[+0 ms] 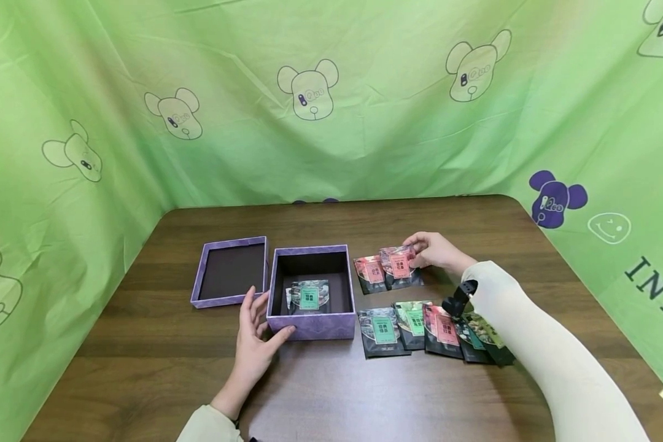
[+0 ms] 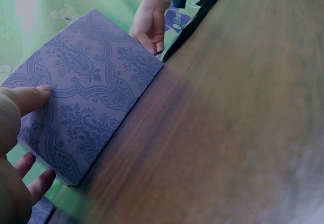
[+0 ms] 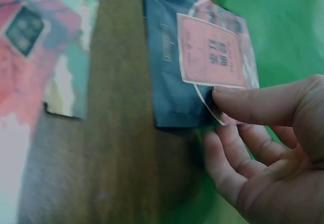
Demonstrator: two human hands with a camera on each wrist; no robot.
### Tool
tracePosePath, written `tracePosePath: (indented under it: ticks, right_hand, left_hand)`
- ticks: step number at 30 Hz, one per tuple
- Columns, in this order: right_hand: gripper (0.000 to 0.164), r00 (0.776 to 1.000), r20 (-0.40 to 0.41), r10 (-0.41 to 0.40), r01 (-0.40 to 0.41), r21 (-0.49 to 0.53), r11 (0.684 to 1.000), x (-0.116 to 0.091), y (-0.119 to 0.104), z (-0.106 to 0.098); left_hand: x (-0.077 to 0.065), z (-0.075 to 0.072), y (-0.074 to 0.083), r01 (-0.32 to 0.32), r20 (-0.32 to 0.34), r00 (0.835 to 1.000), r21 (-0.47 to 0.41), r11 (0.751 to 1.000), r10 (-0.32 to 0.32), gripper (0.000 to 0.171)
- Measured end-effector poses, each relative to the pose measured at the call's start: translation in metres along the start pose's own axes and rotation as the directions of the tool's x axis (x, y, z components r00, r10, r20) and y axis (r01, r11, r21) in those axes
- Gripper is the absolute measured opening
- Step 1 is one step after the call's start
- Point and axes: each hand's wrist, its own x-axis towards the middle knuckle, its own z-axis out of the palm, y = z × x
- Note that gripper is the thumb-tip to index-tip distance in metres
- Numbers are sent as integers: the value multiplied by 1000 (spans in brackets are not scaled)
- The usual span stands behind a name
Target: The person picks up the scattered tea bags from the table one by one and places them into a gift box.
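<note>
My right hand point(image 1: 433, 252) pinches the edge of a pink-and-black tea packet point(image 1: 399, 266), thumb on its printed face and fingers behind. In the right wrist view that tea packet point(image 3: 207, 57) is tilted, its near edge off the table. Another pink tea packet point(image 1: 371, 274) lies just to its left. My left hand point(image 1: 256, 334) holds the near left corner of an open purple box point(image 1: 312, 326). In the left wrist view the thumb rests on the box's patterned front point(image 2: 86, 92), with the fingers around the side. Inside the box lies a green-labelled tea packet point(image 1: 309, 297), with another partly hidden behind it.
A purple box lid point(image 1: 229, 299) lies inside up, left of the box. Several tea packets overlap in a row nearer me on the right, among them a teal-labelled one point(image 1: 383, 333) and a red one point(image 1: 444, 332). A green printed curtain point(image 1: 364, 153) hangs around the table.
</note>
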Motion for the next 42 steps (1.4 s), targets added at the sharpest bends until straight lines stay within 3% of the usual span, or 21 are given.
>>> tracePosePath:
  ticks: [5,16,31,42]
  right_hand:
    - [48,998,33,53,-55,85,995,-1,-3,-10]
    - [56,997,72,14,-29,219,975,-4,-12,-17]
    - [57,997,57,-43,29,232,972,-8,-58,-24]
    - [53,992,78,-96,78,212,974,-14,-89,1]
  left_hand:
    - [0,1,0,4,0,1000,-1,1000,-4,97]
    - [-1,0,-1,-1,2,1000,1,1000,1,97]
    - [1,0,1,-9,-6,1000,12,1000,9,97]
    - [0,0,2,8,1,1000,11,1000,-8,97]
